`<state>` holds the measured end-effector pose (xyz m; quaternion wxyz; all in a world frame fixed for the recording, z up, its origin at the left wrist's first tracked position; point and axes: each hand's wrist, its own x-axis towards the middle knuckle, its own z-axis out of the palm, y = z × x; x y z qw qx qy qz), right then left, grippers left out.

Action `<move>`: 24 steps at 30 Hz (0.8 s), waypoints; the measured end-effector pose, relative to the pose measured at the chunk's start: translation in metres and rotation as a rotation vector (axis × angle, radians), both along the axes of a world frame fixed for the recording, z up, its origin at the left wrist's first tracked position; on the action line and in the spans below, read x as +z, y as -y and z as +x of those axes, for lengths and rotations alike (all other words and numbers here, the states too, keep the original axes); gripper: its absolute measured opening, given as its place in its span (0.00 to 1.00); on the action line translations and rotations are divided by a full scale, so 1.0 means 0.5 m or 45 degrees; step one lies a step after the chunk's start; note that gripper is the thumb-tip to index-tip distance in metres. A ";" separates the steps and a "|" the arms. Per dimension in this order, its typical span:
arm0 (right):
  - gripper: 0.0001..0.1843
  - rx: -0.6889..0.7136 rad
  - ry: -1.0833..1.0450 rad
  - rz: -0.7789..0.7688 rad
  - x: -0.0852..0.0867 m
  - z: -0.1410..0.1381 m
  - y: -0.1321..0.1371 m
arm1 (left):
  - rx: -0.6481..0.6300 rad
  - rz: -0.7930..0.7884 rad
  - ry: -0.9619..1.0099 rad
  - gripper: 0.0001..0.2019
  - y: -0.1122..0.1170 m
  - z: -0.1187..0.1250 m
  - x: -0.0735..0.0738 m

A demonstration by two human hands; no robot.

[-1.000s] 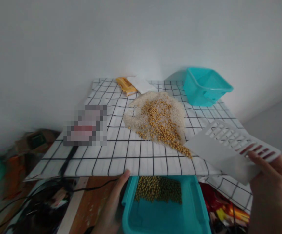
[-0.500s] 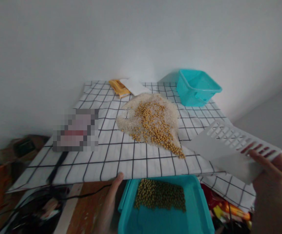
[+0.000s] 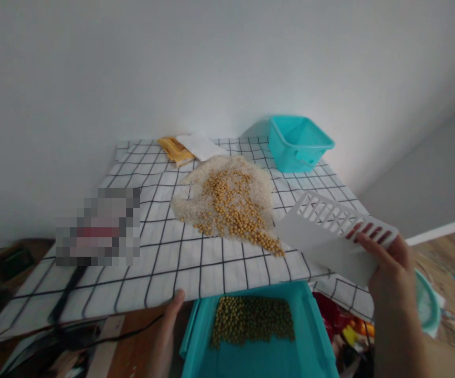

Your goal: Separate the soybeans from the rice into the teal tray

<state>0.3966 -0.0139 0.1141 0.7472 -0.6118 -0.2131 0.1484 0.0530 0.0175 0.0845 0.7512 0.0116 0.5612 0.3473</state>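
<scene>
Evenly spread beans and grain, a slotted board held at their edge

Broadly, a white cloth with a dark grid [image 3: 164,268] covers the tabletop, reaching back to a plain grey wall [image 3: 172,63]. Below its front edge sits a large teal bin [image 3: 251,362], open side up. In the middle of the cloth lies a flat heap of pale grain [image 3: 190,210], with yellow beans [image 3: 246,223] scattered over it and trailing off toward the near right. A white slotted board [image 3: 321,231] slants just beside that trail, its slots along the upper side. Left of the heap, a pixelated object [image 3: 101,226] rests on the cloth. A smaller teal bin [image 3: 296,160] stands at the back right. The right hand [image 3: 392,262] grasps the board's near right end. The left hand [image 3: 168,320] is beside the large bin, thumb up at the cloth's front edge; its fingers are hidden, so I cannot tell whether they grip anything. Behind the heap lie a white sheet [image 3: 201,146] and a yellow packet [image 3: 176,150]. Smallest are the greenish beans [image 3: 251,317], gathered at the large bin's far end.
</scene>
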 end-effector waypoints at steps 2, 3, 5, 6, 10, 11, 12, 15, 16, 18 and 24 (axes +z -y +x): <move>0.16 0.012 -0.001 -0.003 0.001 0.002 -0.005 | -0.003 -0.026 0.025 0.28 -0.001 -0.002 -0.002; 0.16 0.016 -0.007 -0.006 0.001 0.005 -0.005 | -0.001 -0.033 0.032 0.28 -0.002 -0.003 -0.003; 0.17 0.014 -0.023 -0.010 0.001 0.010 0.000 | 0.004 -0.038 0.030 0.29 -0.005 0.000 -0.004; 0.17 0.006 -0.020 -0.013 0.002 0.013 0.005 | 0.001 -0.042 0.024 0.30 -0.006 0.003 -0.003; 0.13 0.008 0.066 -0.042 0.002 0.016 0.032 | -0.008 -0.030 -0.016 0.30 -0.008 0.016 0.007; 0.12 0.013 0.074 -0.042 0.002 0.016 0.037 | -0.004 -0.023 -0.036 0.30 -0.008 0.018 0.010; 0.11 0.011 0.071 -0.037 0.002 0.017 0.042 | 0.001 -0.011 -0.052 0.30 -0.008 0.020 0.011; 0.13 -0.016 0.039 -0.025 -0.004 0.024 0.050 | 0.014 -0.023 -0.072 0.31 -0.008 0.018 0.011; 0.14 -0.020 0.032 -0.033 -0.007 0.029 0.051 | 0.021 -0.039 -0.058 0.31 -0.008 0.017 0.010; 0.16 -0.028 0.026 -0.061 -0.015 0.041 0.052 | 0.028 -0.078 -0.032 0.31 -0.006 0.014 0.008; 0.16 -0.030 0.060 -0.106 -0.018 0.044 0.054 | -0.008 -0.039 -0.040 0.32 -0.001 0.017 0.010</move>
